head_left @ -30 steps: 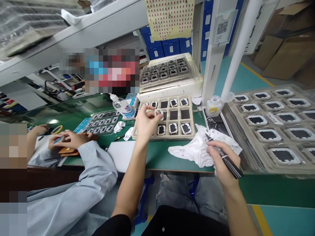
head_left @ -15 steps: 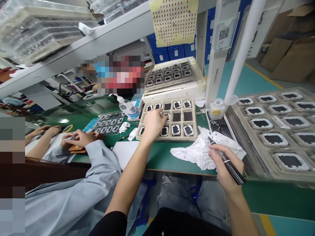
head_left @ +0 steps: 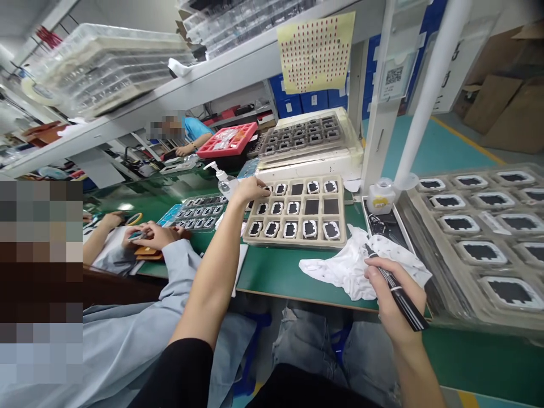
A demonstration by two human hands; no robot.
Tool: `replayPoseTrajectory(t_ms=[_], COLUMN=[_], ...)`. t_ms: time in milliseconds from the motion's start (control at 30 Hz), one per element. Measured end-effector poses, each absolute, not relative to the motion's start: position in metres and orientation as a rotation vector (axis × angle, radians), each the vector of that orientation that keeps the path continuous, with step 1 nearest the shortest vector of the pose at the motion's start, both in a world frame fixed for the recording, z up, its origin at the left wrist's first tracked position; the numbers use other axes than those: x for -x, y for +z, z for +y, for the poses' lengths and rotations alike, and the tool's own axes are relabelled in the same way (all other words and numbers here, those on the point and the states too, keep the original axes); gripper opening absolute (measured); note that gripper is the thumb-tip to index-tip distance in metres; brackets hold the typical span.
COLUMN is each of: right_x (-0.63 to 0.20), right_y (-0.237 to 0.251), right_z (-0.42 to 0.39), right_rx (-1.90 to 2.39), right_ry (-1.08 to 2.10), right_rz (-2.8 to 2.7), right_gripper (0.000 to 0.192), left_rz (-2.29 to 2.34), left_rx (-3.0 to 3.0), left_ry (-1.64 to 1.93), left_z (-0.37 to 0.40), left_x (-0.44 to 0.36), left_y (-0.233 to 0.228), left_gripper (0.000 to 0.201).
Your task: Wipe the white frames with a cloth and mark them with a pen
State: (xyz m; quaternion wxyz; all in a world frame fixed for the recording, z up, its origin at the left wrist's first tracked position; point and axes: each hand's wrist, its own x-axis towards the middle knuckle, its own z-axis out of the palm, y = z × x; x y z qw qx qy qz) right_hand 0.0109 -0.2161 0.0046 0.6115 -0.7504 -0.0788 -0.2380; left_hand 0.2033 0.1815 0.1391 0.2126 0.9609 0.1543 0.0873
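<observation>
At about nine o'clock a co-worker's hand [head_left: 155, 235] works over a small part beside a dark tray of parts [head_left: 198, 211] on the green bench [head_left: 289, 272]. The person's left hand [head_left: 250, 188] reaches out to the far left corner of the beige compartment tray [head_left: 297, 212], at about eleven o'clock, fingers curled down over a pocket there; whether they pinch a black-and-white part cannot be told. A pump bottle [head_left: 224, 180] stands just beside that hand, so a careless sweep could knock it over onto the tray. At about four o'clock the right hand [head_left: 393, 294] is closed around a black marker pen [head_left: 395, 289], tip toward the crumpled white cloth [head_left: 361, 260], which it touches. The bare tip could smear ink on the cloth. Further right lies a clear tray stack [head_left: 480, 238].
</observation>
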Motion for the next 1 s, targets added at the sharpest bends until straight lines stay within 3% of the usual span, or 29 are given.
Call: replayPoseTrajectory(t_ms=[200, 500, 767, 1000], right_x=[-0.010, -0.010, -0.008, -0.006], right_y=[0.004, 0.000, -0.005, 0.004], right_z=[-0.217, -0.218, -0.219, -0.209], right_rx=[1.739, 1.737, 1.727, 1.616], right_ry=[-0.541, -0.564, -0.630, -0.658], right_rz=[-0.191, -0.172, -0.184, -0.179], right_gripper=[0.017, 0.016, 0.014, 0.015], left_rz=[0.392, 0.225, -0.046, -0.047], left_rx=[-2.562, -2.196, -1.587, -1.523], left_ry=[0.363, 0.656, 0.520, 0.449], left_z=[0.182, 0.153, 0.095, 0.078], left_x=[-0.199, -0.169, -0.098, -0.071], left_y=[0.122, 0.111, 0.108, 0.111], left_gripper=[0.032, 0.022, 0.053, 0.046])
